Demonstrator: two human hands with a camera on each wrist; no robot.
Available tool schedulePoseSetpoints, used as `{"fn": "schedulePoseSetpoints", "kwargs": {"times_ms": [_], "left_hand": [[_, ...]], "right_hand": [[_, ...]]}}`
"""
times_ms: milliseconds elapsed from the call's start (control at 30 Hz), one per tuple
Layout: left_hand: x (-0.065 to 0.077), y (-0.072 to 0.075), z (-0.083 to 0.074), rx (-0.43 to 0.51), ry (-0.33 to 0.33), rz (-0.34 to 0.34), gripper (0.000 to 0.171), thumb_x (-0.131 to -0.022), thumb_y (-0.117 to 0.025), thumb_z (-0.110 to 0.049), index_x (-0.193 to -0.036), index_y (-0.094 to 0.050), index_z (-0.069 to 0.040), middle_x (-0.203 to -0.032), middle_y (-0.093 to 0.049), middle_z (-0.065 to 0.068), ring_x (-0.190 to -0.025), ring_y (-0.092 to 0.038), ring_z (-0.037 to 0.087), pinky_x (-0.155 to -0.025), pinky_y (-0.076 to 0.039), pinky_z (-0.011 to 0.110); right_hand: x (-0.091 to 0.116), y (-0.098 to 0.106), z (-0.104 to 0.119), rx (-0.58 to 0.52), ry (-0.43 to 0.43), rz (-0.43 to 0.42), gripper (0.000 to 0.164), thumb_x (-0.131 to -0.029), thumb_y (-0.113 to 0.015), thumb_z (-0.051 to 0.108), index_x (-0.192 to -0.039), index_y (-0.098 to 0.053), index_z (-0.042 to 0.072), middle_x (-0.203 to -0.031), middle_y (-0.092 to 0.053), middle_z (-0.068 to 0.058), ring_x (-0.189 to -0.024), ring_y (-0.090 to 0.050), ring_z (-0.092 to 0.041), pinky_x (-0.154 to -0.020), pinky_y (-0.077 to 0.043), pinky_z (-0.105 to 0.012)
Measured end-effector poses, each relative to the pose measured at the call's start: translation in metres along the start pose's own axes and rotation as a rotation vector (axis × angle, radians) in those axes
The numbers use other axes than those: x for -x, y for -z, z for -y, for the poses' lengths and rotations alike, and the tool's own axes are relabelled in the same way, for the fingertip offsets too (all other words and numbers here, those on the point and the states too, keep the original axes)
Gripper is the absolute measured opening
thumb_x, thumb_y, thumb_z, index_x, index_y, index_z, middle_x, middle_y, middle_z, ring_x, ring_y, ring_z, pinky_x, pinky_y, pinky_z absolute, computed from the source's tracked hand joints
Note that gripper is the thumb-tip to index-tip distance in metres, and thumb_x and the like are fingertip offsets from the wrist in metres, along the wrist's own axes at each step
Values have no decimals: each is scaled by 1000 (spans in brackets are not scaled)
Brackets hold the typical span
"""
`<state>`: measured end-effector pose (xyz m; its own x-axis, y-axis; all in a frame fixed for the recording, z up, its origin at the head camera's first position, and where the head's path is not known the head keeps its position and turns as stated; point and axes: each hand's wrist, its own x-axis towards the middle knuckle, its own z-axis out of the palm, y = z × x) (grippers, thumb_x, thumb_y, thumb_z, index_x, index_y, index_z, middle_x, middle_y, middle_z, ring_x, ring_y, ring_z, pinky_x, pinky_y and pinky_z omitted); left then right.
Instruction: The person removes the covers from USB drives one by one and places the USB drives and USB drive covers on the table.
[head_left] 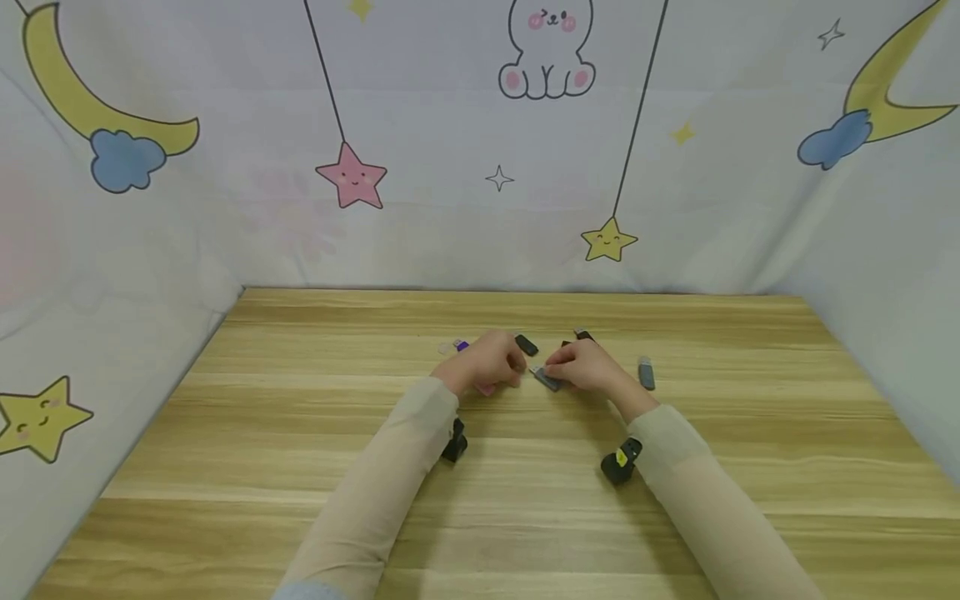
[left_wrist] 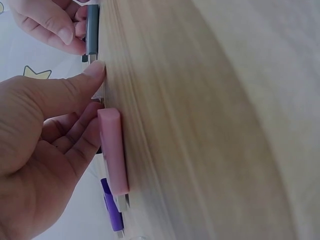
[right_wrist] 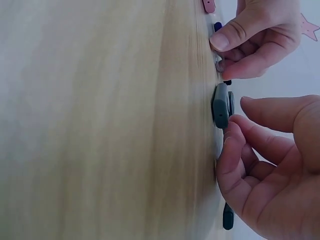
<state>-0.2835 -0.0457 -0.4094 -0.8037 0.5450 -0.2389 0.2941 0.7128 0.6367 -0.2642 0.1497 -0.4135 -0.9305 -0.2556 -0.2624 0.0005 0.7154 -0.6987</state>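
Observation:
My left hand (head_left: 491, 362) pinches a small clear cap (right_wrist: 219, 64) between thumb and fingers, low over the table. Just to its right lies a grey USB flash drive (head_left: 547, 380), its metal plug bare and pointing toward the left hand. My right hand (head_left: 585, 367) is at the back end of that drive; in the right wrist view its fingertips (right_wrist: 233, 131) are right at the drive while the thumb stands apart. A pink USB flash drive (left_wrist: 114, 152) lies beside the left hand's fingers, with a purple one (left_wrist: 112, 205) beyond it.
Around the hands on the wooden table (head_left: 300, 467) lie a black USB flash drive (head_left: 527, 344), another dark one (head_left: 583, 335) behind the right hand, and a grey one with a clear cap (head_left: 647, 373) at the right. A printed cloth (head_left: 450, 242) hangs behind the table.

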Motion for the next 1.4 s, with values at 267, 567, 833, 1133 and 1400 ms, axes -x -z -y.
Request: {"fn": "schedulePoseSetpoints", "kwargs": {"times_ms": [267, 567, 833, 1133, 1400], "left_hand": [[-2, 1, -7, 8, -54, -52, 37, -86, -69, -6, -123, -65, -2, -110, -64, 11, -60, -50, 13, -53, -47, 24], [-12, 2, -35, -111, -231, -98, 37, -87, -71, -11, -122, -65, 0, -115, -66, 15, -100, -60, 23, -86, -50, 33], [-22, -2, -57, -134, -295, -102, 28, -88, -71, -10, -114, -69, -1, -102, -67, 12, -87, -56, 20, -77, -47, 31], [-33, -13, -79, -172, -336, -108, 30, -90, -69, -12, -118, -67, -2, -105, -67, 13, -85, -54, 18, -76, -45, 26], [-51, -35, -97, -167, -346, -143, 33, -89, -69, -13, -120, -66, -1, -113, -67, 13, -97, -61, 18, -82, -49, 24]], "right_hand": [[14, 16, -8, 34, 18, -45, 34, -98, -56, 25, -124, -64, 4, -125, -61, -17, -103, -60, -28, -82, -52, -37], [32, 42, -18, -27, 55, -71, 41, -99, -54, 27, -130, -57, -1, -124, -60, -21, -97, -62, -32, -80, -54, -42], [49, 60, -21, -64, 53, -113, 44, -100, -53, 27, -132, -55, -4, -129, -56, -24, -106, -57, -38, -83, -53, -45], [59, 75, -37, -83, 13, -162, 47, -100, -52, 28, -133, -52, -5, -131, -54, -26, -114, -55, -40, -88, -52, -47], [63, 78, -51, -69, 1, -216, 47, -100, -53, 27, -133, -52, -7, -129, -55, -28, -106, -58, -38, -84, -53, -46]]}}
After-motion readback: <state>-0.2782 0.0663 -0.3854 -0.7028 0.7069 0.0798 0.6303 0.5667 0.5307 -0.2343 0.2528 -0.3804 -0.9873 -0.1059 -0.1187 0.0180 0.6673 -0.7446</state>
